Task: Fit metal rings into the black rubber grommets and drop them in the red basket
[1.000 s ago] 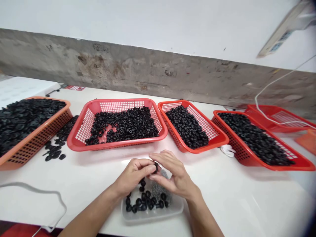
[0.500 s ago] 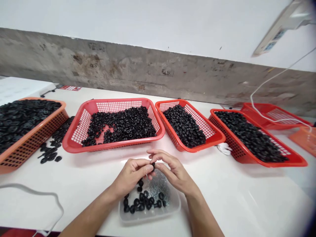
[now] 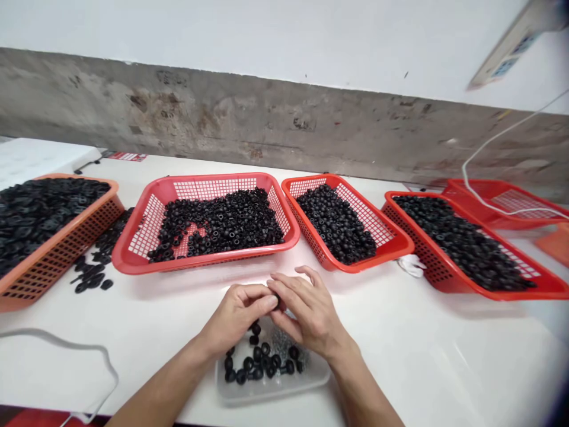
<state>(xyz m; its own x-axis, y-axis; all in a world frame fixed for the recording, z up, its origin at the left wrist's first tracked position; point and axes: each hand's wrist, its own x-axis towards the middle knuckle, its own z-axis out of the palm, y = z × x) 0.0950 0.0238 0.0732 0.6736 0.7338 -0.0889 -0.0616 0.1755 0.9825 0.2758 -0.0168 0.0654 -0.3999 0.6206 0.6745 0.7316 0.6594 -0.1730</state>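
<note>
My left hand point(image 3: 235, 313) pinches a small round black part point(image 3: 277, 301) between thumb and index finger. From the other side my right hand point(image 3: 311, 311) closes on the same part, its fingertips over it and its thumb below; the fingers hide most of the part. Both hands are above the back of a translucent plastic tub point(image 3: 275, 394). Inside it, black knob-like pieces point(image 3: 258, 357) lie loosely at the front and left. Tiny shiny silvery pieces point(image 3: 284, 342) are heaped at the back right, partly covered by my right hand.
Behind the hands stand a pinkish-red basket point(image 3: 204, 264), a red basket point(image 3: 347, 267) and another red basket point(image 3: 448, 279), all holding black parts. An orange basket point(image 3: 62, 243) is at left, with loose black pieces point(image 3: 91, 279) beside it. A white cable point(image 3: 475, 154) hangs at right.
My right hand has turned, its fingers now lying over the black part and its thumb lower. My left hand keeps its pinch. The view has shifted slightly.
</note>
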